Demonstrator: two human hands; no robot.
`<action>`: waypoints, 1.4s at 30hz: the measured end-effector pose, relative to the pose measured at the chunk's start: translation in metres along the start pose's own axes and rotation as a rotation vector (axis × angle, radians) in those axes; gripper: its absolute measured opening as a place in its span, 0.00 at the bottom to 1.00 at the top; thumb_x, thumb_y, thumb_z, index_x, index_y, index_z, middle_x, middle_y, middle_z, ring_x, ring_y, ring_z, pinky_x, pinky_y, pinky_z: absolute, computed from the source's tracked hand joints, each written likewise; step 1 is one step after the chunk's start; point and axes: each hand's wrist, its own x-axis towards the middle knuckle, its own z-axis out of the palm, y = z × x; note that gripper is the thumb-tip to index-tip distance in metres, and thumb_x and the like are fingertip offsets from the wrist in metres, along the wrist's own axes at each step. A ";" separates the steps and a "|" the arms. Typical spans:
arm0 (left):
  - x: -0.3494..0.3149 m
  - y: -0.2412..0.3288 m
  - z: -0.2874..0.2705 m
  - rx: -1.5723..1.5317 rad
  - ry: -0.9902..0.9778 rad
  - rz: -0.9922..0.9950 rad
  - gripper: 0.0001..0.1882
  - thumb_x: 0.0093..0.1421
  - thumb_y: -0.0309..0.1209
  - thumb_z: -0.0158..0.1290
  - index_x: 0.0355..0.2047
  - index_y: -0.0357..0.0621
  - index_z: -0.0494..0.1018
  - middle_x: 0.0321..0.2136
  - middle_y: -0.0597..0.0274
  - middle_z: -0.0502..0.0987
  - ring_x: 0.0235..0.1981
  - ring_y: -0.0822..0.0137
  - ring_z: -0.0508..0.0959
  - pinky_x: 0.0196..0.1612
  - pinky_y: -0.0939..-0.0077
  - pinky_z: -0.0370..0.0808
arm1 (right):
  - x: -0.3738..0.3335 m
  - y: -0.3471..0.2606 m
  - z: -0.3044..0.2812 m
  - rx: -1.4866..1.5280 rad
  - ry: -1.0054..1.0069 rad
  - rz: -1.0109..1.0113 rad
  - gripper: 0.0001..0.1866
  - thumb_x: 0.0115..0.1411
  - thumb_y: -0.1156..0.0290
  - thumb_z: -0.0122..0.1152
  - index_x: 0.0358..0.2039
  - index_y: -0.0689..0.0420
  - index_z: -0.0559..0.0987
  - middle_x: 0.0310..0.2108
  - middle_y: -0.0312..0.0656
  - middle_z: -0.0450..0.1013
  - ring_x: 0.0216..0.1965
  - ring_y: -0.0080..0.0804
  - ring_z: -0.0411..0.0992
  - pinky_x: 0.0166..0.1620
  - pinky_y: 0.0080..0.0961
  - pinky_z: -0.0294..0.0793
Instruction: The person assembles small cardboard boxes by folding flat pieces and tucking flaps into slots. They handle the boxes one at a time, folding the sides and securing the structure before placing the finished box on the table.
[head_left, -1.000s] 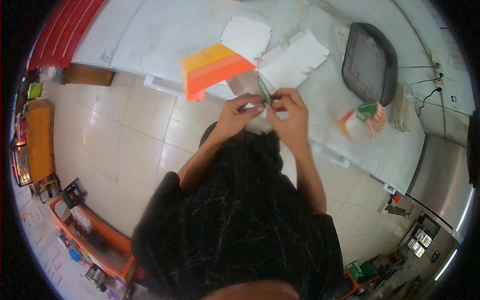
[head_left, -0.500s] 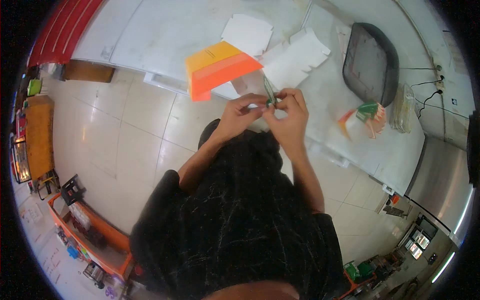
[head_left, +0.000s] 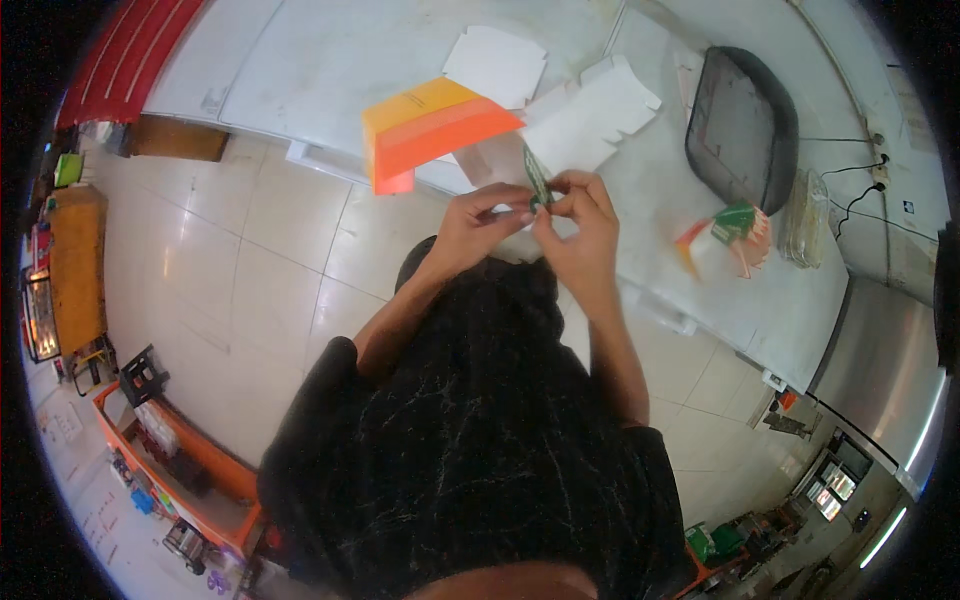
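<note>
An orange and yellow printed cardboard box (head_left: 440, 125), partly folded, hangs at the near edge of the white worktable. Its narrow green end comes down between my two hands. My left hand (head_left: 480, 225) has thumb and fingers pinched together at that end. Close against it, my right hand (head_left: 585, 230) pinches the same green part between thumb and forefinger. Fingertips cover the exact spot being gripped. Two flat white cardboard blanks, a farther one (head_left: 495, 65) and a nearer one (head_left: 590, 115), lie just beyond the box.
To the right on the worktable (head_left: 660, 190) sits a folded green, white and orange carton (head_left: 735, 235). Behind it lies a black-rimmed tray (head_left: 740, 130), beside a clear plastic-wrapped stack (head_left: 803, 220). Cables hang along the wall at right. An orange-framed cart (head_left: 190, 440) stands at lower left.
The orange and yellow box has tilted slightly, its wide end shifting a little left and away from me. Both hands stay almost in place, still pinching the green end.
</note>
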 end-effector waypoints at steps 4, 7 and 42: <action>0.001 0.002 0.003 -0.059 0.000 0.032 0.14 0.59 0.18 0.56 0.46 0.32 0.75 0.46 0.56 0.76 0.46 0.70 0.75 0.49 0.76 0.74 | -0.001 0.002 0.004 0.052 0.040 0.042 0.10 0.44 0.80 0.67 0.23 0.63 0.72 0.39 0.48 0.71 0.40 0.41 0.74 0.41 0.32 0.74; 0.000 0.004 0.004 -0.077 0.015 0.031 0.13 0.59 0.18 0.56 0.45 0.32 0.76 0.44 0.57 0.76 0.46 0.70 0.75 0.49 0.76 0.74 | -0.002 -0.001 0.004 0.035 0.044 0.044 0.09 0.44 0.80 0.66 0.23 0.63 0.72 0.39 0.48 0.72 0.41 0.42 0.74 0.42 0.33 0.74; 0.004 0.013 -0.004 0.017 0.188 0.123 0.13 0.63 0.27 0.55 0.47 0.36 0.76 0.45 0.57 0.78 0.48 0.69 0.76 0.53 0.71 0.71 | 0.009 0.002 0.023 0.299 0.007 0.140 0.02 0.55 0.85 0.61 0.29 0.68 0.76 0.44 0.53 0.74 0.46 0.40 0.75 0.47 0.31 0.77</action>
